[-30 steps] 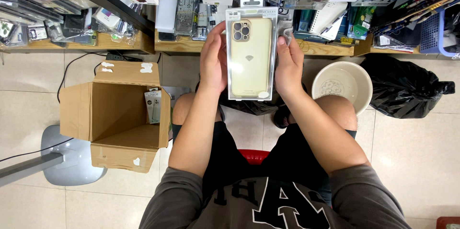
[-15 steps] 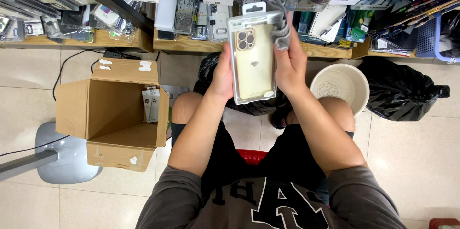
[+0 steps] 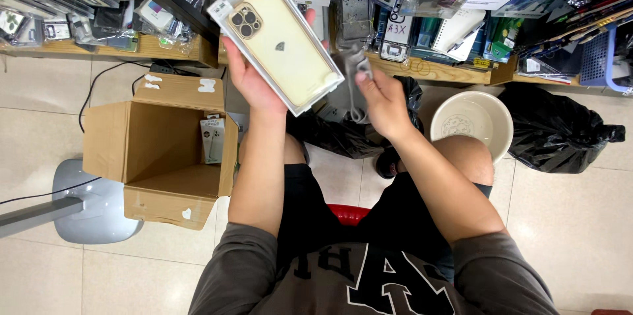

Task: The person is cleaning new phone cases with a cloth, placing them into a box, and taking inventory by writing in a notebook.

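My left hand [image 3: 254, 81] holds up a clear plastic pack with a cream and gold phone case [image 3: 277, 38], tilted to the left above my left knee. My right hand [image 3: 381, 97] is off the pack and pinches a crumpled clear plastic wrapper [image 3: 356, 77] that hangs down beside it. I sit on a red stool [image 3: 347, 213] with both forearms stretched forward.
An open cardboard box [image 3: 155, 150] stands on the tiled floor at my left with one small packaged item [image 3: 212, 138] inside. A white bucket [image 3: 471, 120] and black rubbish bags [image 3: 560, 131] sit at right. Wooden shelves [image 3: 435, 71] packed with packaged phone accessories run across the back.
Both hands held the pack upright before. Now my left hand alone holds it, swung left and tilted, and my right hand has come away with a clear wrapper.
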